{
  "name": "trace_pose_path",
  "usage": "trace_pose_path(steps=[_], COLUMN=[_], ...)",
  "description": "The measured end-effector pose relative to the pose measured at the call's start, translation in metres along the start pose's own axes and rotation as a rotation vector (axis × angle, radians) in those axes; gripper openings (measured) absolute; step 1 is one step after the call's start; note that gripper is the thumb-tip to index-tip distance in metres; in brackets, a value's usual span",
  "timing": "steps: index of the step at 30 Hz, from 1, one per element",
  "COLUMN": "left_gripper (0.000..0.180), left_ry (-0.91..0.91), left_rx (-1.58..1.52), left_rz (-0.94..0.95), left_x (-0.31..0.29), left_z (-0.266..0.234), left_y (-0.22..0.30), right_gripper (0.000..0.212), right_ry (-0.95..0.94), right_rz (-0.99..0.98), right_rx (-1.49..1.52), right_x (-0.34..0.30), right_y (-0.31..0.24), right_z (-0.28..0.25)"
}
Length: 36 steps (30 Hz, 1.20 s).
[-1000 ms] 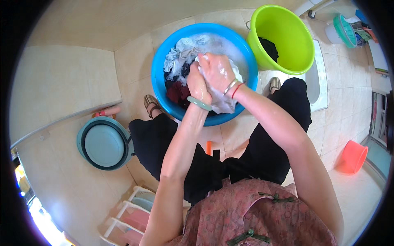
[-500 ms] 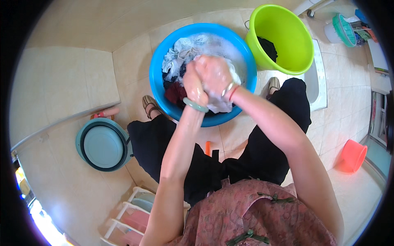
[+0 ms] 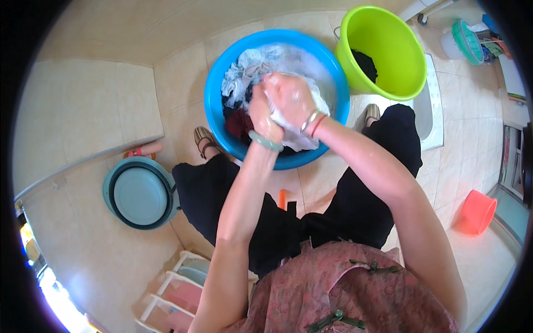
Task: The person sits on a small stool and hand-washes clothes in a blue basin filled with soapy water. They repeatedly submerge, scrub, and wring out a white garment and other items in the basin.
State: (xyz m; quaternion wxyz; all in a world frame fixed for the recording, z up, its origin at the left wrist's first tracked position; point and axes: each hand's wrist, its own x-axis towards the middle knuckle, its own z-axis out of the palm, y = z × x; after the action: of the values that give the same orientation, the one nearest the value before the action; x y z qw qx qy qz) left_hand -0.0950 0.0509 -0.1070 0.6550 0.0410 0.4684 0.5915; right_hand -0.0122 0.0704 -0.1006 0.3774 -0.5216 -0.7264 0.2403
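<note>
Over a large blue basin (image 3: pixel 215 119) of soapy water, both my hands are closed around a wet white cloth (image 3: pixel 300 137). My left hand (image 3: pixel 264 114), with a pale green bangle at its wrist, grips the cloth from the left. Pressed against it is my right hand (image 3: pixel 291 100), fingers curled over the cloth and slightly blurred. Part of the cloth hangs down below my hands, and what lies between the palms is hidden. Light grey-white laundry (image 3: pixel 247 69) and a dark red cloth (image 3: pixel 239 123) lie in the basin beside white foam (image 3: pixel 302 60).
A lime-green bucket (image 3: pixel 388 39) holding black cloth (image 3: pixel 365 65) stands at the basin's right, by a white floor fixture (image 3: pixel 435 119). A grey-green basin (image 3: pixel 140 195) is at left, near a white rack (image 3: pixel 158 302). A coral bucket (image 3: pixel 478 212) sits far right.
My hands stay together on the white cloth with only a slight shift. More of the cloth shows beside my right hand. The whole view has moved slightly.
</note>
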Motion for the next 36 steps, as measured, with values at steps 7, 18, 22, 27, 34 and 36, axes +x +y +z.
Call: trace_pose_path(steps=[7,18,22,27,34,36], left_gripper=[0.021,0.028,0.026,0.023,0.024,0.023], left_ry=[0.041,0.057,0.057,-0.169,-0.031,-0.066], left_rx=[0.188,0.166,0.169,0.540,0.202,0.122], left_rz=[-0.007,-0.054,-0.053,0.199,-0.053,-0.058], left_x=[0.001,-0.020,-0.007,0.035,-0.039,-0.028], left_z=[0.010,0.030,0.021,-0.052,0.048,0.030], left_y=[0.006,-0.007,0.006,0.019,0.011,0.027], right_gripper=[0.026,0.031,0.027,0.021,0.042,0.048], right_ry=[0.097,0.036,0.016,-0.097,0.022,-0.023], right_rz=[0.164,0.222,0.237,-0.051,0.408,0.482], right_rx=[0.138,-0.044,0.006,0.190,-0.208,0.080], right_x=[0.003,0.016,0.006,-0.029,0.023,0.035], right_y=[-0.003,0.044,0.009,-0.070,0.064,0.062], right_z=[-0.007,-0.010,-0.013,-0.014,-0.022,-0.038])
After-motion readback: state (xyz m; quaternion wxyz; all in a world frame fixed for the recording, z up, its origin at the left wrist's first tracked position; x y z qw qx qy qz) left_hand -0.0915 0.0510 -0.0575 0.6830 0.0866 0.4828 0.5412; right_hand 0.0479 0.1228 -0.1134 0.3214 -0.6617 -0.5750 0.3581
